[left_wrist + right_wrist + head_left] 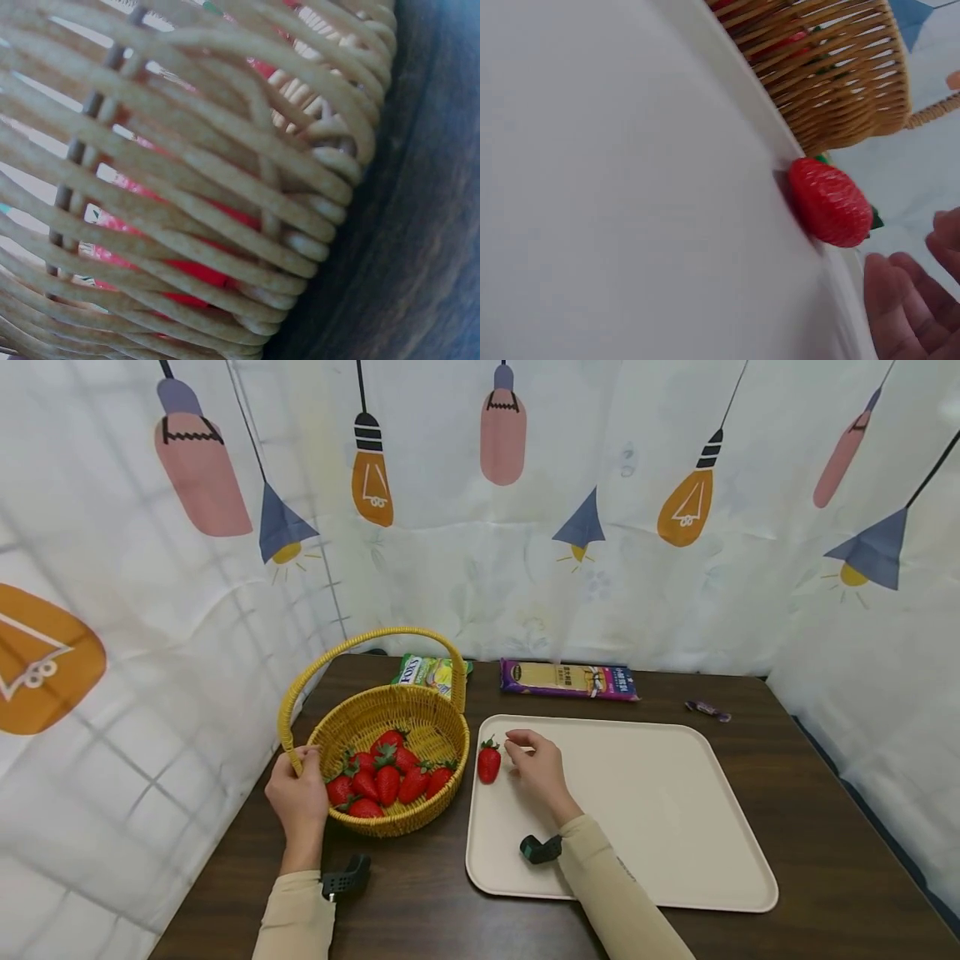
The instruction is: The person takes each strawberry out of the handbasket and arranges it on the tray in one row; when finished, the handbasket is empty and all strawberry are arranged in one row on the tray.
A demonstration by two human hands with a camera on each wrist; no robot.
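My left hand [298, 793] grips the yellow wicker basket [431, 814] at its left side, where the handle [294, 693] meets the rim. Several red strawberries [387, 783] lie inside it; through the weave, bits of red show in the left wrist view. One strawberry [489, 763] with green leaves lies by the left edge of a cream tray [630, 810]. Just to the right of this berry is my right hand [542, 770], holding nothing. In the right wrist view its thumb and fingers [885, 292] are spread apart, a small gap from the strawberry [830, 201].
Behind the basket lies a green candy packet [427, 672]. A long purple packet [568, 681] is beyond the tray, and a small wrapped sweet [707, 710] sits at the back right. Printed curtains [465, 585] enclose the dark wooden table [795, 827].
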